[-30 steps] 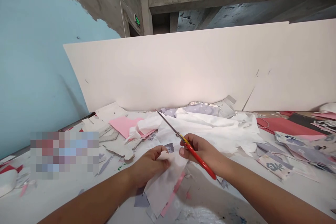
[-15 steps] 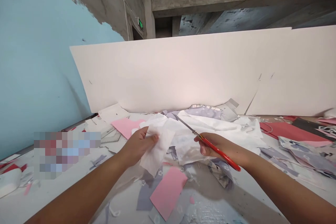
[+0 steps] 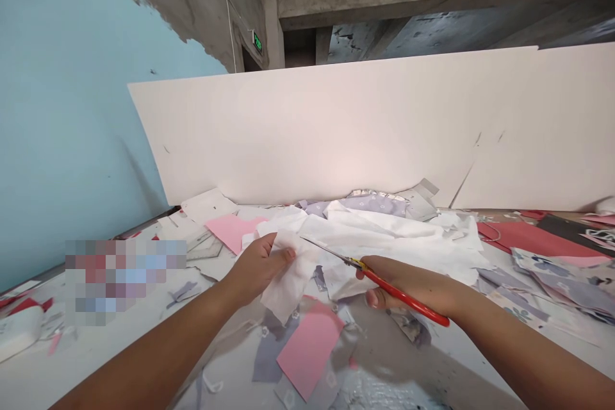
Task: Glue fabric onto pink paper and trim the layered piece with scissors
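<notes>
Head view: I look down over both forearms at a littered work surface.
White board (image 3: pixel 336 134): largest item; stands on edge along the back of the table, apparently as a backstop for the clutter.
Table (image 3: pixel 96 365): pale top, strewn with offcuts on every side.
White fabric heap (image 3: pixel 398 237): crumpled against the board's foot, just behind both hands.
Red sheet (image 3: pixel 523 237): flat at far right, well apart from the hands.
Pink paper (image 3: pixel 310 346): loose on the table below and between the hands, untouched.
White piece (image 3: pixel 291 275): hangs from the left hand, raised off the table; I judge it is lifted so that its edge stands free toward the blades.
Left hand (image 3: pixel 257 266): fingers and thumb pinched closed on the piece's upper left corner.
Right hand (image 3: pixel 408 278): curled tightly round the red handles.
Scissors (image 3: pixel 379 278): blades look nearly together, tip aimed left at the piece's top edge; I cannot tell whether they touch.
</notes>
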`<state>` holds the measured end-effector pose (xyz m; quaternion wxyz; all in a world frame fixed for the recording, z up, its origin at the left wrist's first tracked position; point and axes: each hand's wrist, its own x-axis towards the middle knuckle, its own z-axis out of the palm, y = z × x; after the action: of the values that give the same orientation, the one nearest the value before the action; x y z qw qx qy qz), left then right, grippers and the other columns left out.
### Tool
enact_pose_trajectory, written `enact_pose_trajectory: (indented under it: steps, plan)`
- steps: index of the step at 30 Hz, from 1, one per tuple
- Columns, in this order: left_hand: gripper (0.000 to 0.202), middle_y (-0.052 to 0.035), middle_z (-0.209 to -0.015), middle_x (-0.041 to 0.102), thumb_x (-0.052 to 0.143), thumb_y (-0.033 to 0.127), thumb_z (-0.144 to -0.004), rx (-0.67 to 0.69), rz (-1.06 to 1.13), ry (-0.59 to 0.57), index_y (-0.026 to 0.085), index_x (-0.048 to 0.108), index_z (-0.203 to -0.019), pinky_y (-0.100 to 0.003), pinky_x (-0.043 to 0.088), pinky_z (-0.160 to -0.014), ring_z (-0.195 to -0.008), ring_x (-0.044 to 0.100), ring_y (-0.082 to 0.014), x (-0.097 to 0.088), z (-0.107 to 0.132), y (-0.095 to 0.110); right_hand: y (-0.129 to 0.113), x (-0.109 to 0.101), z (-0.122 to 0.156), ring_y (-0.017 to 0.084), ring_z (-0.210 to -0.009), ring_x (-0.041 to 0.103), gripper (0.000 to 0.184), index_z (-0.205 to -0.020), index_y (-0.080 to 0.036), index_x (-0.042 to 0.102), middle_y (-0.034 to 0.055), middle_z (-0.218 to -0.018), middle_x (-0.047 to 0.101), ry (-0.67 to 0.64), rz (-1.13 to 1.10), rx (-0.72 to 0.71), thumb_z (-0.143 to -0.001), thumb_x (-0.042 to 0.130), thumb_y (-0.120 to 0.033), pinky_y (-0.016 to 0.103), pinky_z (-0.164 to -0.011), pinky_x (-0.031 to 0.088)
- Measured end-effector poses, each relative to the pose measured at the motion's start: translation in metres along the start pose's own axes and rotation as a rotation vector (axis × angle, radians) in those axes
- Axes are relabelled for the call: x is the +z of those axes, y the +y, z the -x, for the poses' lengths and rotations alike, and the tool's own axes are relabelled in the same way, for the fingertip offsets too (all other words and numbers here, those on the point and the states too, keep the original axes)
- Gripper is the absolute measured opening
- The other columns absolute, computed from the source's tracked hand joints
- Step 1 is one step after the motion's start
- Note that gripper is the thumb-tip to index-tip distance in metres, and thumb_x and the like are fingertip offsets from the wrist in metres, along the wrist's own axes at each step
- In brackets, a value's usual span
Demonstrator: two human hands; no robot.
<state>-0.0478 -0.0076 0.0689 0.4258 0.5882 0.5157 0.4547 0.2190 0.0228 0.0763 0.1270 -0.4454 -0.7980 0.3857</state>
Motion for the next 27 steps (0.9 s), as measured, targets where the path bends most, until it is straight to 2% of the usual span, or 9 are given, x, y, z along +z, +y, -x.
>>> enact_pose_trajectory:
  steps: [7,19,27]
  plan:
    - [0.038,-0.0025,-0.073,0.061,0.056,0.050,-0.067,0.001,-0.011,-0.011,0.017,0.055,-0.084,-0.025,0.039,-0.052,-0.061,0.056,-0.0162,0.000,-0.002,-0.005,-0.004,0.001,0.001,0.013,-0.054,0.043,0.027,-0.076,-0.020,0.055,-0.0008,-0.062,0.049,0.019,-0.060,0.027,-0.061,0.063,-0.042,0.024,-0.049,0.033]
    - [0.039,-0.0006,-0.063,0.060,0.064,0.048,-0.057,-0.030,-0.035,0.078,0.015,0.058,-0.078,-0.026,0.040,-0.050,-0.055,0.054,-0.0157,0.005,0.002,0.002,0.003,0.000,-0.005,0.008,-0.048,0.030,0.027,-0.072,-0.019,0.051,-0.0037,-0.058,0.038,-0.111,0.000,0.018,-0.070,0.053,-0.046,0.022,-0.047,0.027]
    - [0.047,-0.0026,-0.069,0.061,0.065,0.046,-0.058,-0.032,0.071,0.040,0.015,0.056,-0.093,-0.029,0.044,-0.054,-0.061,0.057,-0.0178,0.004,0.002,0.003,0.009,0.000,-0.008,0.008,-0.049,0.027,0.029,-0.073,-0.019,0.050,-0.0039,-0.060,0.033,-0.149,-0.026,-0.040,-0.074,0.050,-0.048,0.022,-0.046,0.024]
